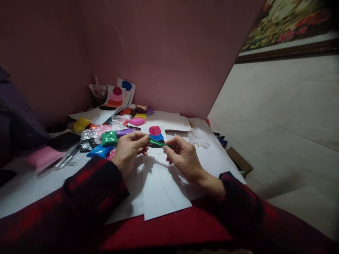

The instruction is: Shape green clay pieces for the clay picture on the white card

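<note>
A thin green strip of modelling clay (156, 142) is stretched between my two hands above a sheet of paper. My left hand (129, 150) pinches its wider end between thumb and fingers. The tapered end sits in the fingertips of my right hand (185, 157). Below lies the white paper (155, 201), with a curved line drawn down it. On its far part are a textured crimson clay patch (154, 131), a blue clay patch (156, 137) under that, and a dark band partly hidden by the green strip.
Left of my hands lie several clay packets, among them a green packet (109, 138), a blue packet (98, 151) and a pink packet (43, 157). Cards with clay pictures (116, 98) lean at the back. A clear plastic piece (199, 140) lies at the right.
</note>
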`<state>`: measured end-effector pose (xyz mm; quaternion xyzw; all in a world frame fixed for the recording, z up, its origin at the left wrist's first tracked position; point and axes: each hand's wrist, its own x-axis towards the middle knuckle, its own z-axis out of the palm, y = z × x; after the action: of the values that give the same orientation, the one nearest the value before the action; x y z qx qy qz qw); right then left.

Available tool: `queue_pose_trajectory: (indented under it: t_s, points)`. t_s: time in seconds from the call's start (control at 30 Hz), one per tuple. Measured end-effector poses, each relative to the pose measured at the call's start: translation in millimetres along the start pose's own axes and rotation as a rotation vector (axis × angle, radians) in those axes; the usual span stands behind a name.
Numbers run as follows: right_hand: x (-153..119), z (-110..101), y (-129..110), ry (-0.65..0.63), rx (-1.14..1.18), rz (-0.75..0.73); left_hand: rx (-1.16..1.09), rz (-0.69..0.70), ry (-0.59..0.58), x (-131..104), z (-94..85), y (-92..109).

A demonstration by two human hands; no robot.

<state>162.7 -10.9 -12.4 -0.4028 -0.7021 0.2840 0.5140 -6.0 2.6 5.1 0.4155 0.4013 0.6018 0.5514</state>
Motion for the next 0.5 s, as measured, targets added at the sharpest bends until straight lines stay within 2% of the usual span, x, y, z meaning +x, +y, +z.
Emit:
queue_pose_trajectory:
  t_s: [0.27, 0.5]
  points:
    - [2.2, -0.9, 4.8, -0.026, 0.005, 0.017, -0.012, -0.142, -0.248, -3.7, 1.1, -0.3]
    - [0.0, 0.4, 1.4, -0.117, 0.019, -0.015, 0.119, -0.17, -0.363, -7.2, 1.5, -7.7]
